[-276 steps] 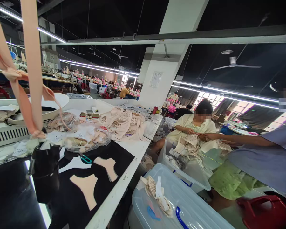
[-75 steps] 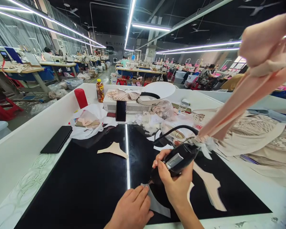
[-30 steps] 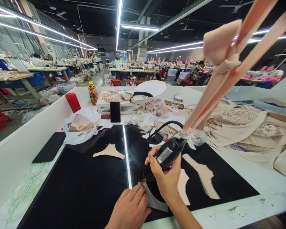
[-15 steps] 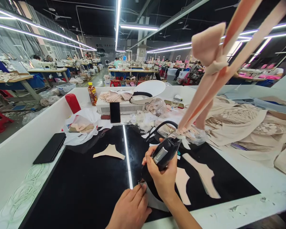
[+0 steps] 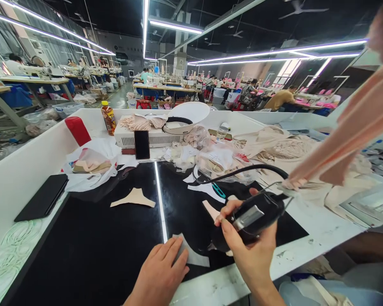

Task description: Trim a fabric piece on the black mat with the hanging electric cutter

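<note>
My right hand [image 5: 252,250] is wrapped round a black handheld electric tool [image 5: 253,214] with a black cable [image 5: 242,170], hung by peach fabric straps [image 5: 341,142] from above. My left hand [image 5: 159,274] lies flat, fingers spread, pressing a grey fabric piece [image 5: 191,257] onto the black work mat [image 5: 92,238]. The tool sits just right of that piece, lifted off it. A beige cut piece [image 5: 132,199] lies further left on the mat, another [image 5: 210,209] near the tool.
The white table [image 5: 15,178] holds a white machine box [image 5: 153,136], a phone [image 5: 142,144], a red cylinder [image 5: 78,129], a bottle [image 5: 107,120], bagged fabric [image 5: 89,163], a dark tablet [image 5: 41,203] and beige lace cloth [image 5: 284,146]. Other workers sit at distant tables.
My right hand has carried the tool to the right, away from the grey piece. My left hand stays on the piece. The view has swung to the right.
</note>
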Tool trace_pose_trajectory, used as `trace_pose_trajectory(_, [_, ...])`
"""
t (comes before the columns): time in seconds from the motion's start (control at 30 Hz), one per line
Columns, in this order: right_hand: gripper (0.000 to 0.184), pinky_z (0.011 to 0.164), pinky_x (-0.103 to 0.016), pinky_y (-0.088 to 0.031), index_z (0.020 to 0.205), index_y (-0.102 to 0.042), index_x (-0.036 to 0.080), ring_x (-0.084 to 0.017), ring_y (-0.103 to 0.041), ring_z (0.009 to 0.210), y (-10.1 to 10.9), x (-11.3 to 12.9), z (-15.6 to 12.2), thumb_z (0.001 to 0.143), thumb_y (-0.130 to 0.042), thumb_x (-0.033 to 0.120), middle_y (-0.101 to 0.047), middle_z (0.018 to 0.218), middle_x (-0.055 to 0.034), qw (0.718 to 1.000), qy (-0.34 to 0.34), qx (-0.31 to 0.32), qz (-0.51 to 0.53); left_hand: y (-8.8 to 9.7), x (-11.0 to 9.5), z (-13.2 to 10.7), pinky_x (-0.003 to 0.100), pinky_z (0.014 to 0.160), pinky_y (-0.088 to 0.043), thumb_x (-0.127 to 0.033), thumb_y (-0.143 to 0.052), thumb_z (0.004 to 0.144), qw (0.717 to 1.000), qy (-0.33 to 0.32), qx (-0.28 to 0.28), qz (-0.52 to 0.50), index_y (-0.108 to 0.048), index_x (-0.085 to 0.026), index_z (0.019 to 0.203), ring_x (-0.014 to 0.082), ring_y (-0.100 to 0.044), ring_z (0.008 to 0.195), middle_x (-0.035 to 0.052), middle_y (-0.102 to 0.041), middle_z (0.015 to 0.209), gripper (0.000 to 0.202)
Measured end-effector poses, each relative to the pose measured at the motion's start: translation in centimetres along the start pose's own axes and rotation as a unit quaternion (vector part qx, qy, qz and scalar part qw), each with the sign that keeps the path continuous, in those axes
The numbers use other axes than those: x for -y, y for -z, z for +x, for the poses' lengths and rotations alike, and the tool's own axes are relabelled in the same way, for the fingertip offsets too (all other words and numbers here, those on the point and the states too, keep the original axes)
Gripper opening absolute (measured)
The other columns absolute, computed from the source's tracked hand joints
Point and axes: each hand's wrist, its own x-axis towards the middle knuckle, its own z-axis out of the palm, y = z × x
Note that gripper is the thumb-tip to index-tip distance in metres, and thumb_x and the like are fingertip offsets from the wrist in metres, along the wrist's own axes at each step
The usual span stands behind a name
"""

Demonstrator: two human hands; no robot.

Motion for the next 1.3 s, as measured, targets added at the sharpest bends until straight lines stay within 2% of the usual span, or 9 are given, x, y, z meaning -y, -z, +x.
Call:
trace_pose_trajectory(0.1, [0.067,0.06,-0.028,-0.06,0.141,-0.047,0.039,-0.014,-0.067,0.067,1.0,0.1,-0.6,0.087,-0.072,0.01,-0.064,0.092,0.002,1.0,0.009,0.016,0.009,0.3,0.2,0.1,0.034,0.083,-0.06,-0.025,-0.026,0.112,1.0,-0.013,0.008,0.011,-0.068,-0.019,0.119,0.0231,-0.072,0.114,0.0099,-0.072,0.13,0.042])
trace_pose_trajectory(0.33, [0.066,0.05,-0.023,-0.056,0.142,-0.045,0.04,-0.012,-0.065,0.063,1.3,0.2,-1.2,0.089,-0.069,0.009,-0.062,0.093,0.0019,0.999,0.006,0.027,0.021,1.1,0.5,0.3,0.032,0.083,-0.062,-0.027,-0.026,0.113,0.999,-0.022,0.026,0.031,-0.069,-0.02,0.122,0.0216,-0.072,0.115,0.0084,-0.072,0.131,0.044])
trace_pose_trajectory(0.63, [0.063,0.062,-0.025,-0.06,0.141,-0.048,0.039,-0.012,-0.065,0.069,0.7,-0.3,-1.4,0.088,-0.071,0.011,-0.063,0.091,0.0017,0.999,0.013,-0.002,0.03,0.8,0.7,0.1,0.031,0.085,-0.061,-0.029,-0.029,0.113,0.999,-0.026,0.019,0.036,-0.069,-0.022,0.123,0.021,-0.071,0.115,0.007,-0.072,0.131,0.042])
trace_pose_trajectory(1.0, [0.057,0.059,-0.023,-0.06,0.136,-0.052,0.038,-0.011,-0.066,0.063,0.5,-0.7,-1.3,0.089,-0.069,0.01,-0.064,0.09,0.0029,1.0,0.018,-0.009,0.01,1.0,0.7,0.4,0.031,0.084,-0.061,-0.027,-0.028,0.113,0.999,-0.029,0.015,0.033,-0.07,-0.02,0.122,0.0209,-0.072,0.114,0.0082,-0.071,0.131,0.043])
trace_pose_trajectory(1.3, [0.064,0.059,-0.024,-0.059,0.141,-0.048,0.037,-0.011,-0.066,0.065,1.1,0.1,-1.8,0.088,-0.068,0.008,-0.065,0.09,0.0028,0.999,0.008,0.006,0.04,0.7,0.7,0.0,0.031,0.084,-0.061,-0.027,-0.031,0.112,0.999,-0.029,0.012,0.028,-0.07,-0.021,0.121,0.0214,-0.071,0.115,0.008,-0.072,0.13,0.04])
